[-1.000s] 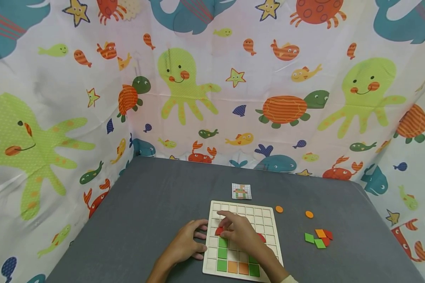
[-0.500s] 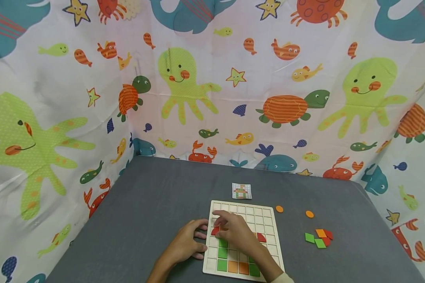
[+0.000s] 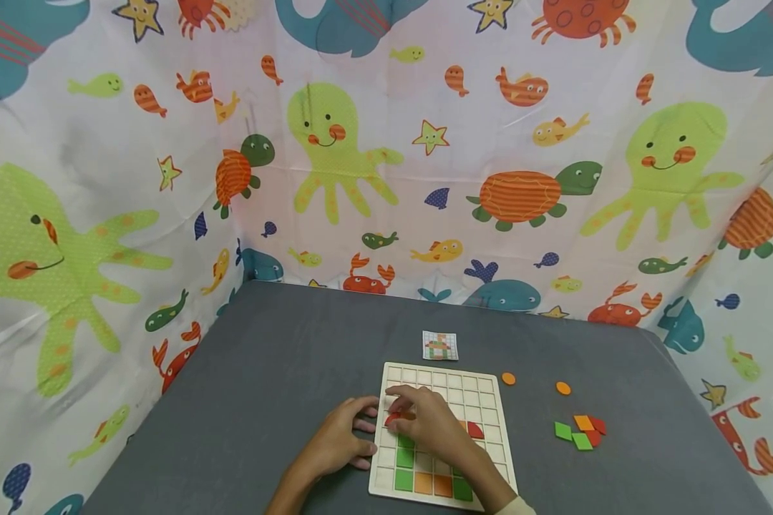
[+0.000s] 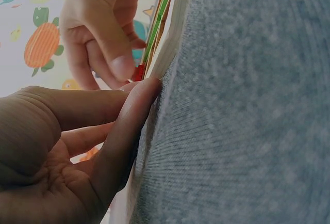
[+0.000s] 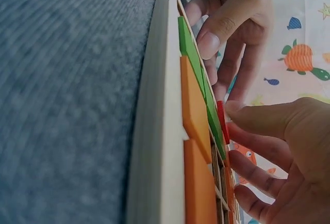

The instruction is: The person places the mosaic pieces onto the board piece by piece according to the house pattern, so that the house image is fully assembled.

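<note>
Right hand [image 3: 431,428] is over the 10 o'clock part of the gridded wooden board [image 3: 454,383], thumb and fingertips pinching a red quarter-circle tile [image 3: 391,420]. Index finger sticks out past it toward 10. Tile sits at about 9–10 o'clock on the board, near the rim; can't tell if it lies flat in its cell. Left hand [image 3: 343,438] at the board's 9 o'clock edge: fingers loosely bent, fingertips and thumb touching the edge, not wrapped round anything.

Already in cells: green square tiles [image 3: 404,458] up the 7–8 o'clock side; nearest row reads green, orange square tiles [image 3: 433,486], green, across 7 to 5 o'clock. Second red quarter-circle [image 3: 475,430] at the board's 3 o'clock, partly behind the right hand and forearm. More tiles likely covered there, can't tell which.

Off the board: small printed pattern card [image 3: 439,345] at 12 o'clock; two orange discs [image 3: 563,388] at 2, one just beside the board, one farther out. At 3, well apart from the board, a loose cluster: green rhombus tiles [image 3: 563,431], an orange tile [image 3: 582,424], red tiles [image 3: 592,438]. Dark grey tabletop [image 3: 296,350], sea-creature curtain [image 3: 361,250] beyond at 12.
</note>
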Demonstrator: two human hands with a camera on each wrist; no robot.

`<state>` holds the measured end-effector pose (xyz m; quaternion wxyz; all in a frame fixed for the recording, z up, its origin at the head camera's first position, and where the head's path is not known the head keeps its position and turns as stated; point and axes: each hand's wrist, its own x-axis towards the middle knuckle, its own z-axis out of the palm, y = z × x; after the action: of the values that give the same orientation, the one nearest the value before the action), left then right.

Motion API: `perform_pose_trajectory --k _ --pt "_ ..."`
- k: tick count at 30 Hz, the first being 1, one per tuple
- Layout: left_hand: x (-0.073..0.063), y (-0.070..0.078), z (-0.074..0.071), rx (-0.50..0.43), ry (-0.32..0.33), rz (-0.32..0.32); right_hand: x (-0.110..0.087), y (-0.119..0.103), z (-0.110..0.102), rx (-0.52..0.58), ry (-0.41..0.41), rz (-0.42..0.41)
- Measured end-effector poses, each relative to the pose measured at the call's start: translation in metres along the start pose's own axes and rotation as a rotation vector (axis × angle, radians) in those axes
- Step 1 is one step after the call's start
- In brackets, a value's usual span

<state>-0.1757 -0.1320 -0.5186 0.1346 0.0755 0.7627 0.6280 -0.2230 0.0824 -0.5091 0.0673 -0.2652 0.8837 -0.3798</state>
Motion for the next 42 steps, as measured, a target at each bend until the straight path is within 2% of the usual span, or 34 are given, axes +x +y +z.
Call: perform_pose_trajectory --k 10,16,23,33,38,42 --pt "0.0 -0.001 0.001 0.004 0.003 -0.004 0.001 -0.002 -0.001 0.035 0.012 -0.024" --pt "0.0 -0.001 0.0 0.011 0.003 0.002 0.003 -0.001 0.001 0.011 0.015 -0.041" --pt "0.001 -0.002 0.0 0.008 0.003 0.0 0.003 -0.005 -0.002 -0.027 -0.019 -0.007" --pt "0.001 -0.001 0.0 0.008 0.001 0.013 0.001 -0.001 -0.004 -0.039 -0.024 -0.009" --pt "0.001 -0.001 0.0 0.011 0.001 0.013 -0.005 0.001 -0.01 -0.005 0.02 0.0" --pt "0.001 -0.001 0.0 0.018 0.009 0.015 -0.011 0.003 -0.021 0.01 0.088 0.027"
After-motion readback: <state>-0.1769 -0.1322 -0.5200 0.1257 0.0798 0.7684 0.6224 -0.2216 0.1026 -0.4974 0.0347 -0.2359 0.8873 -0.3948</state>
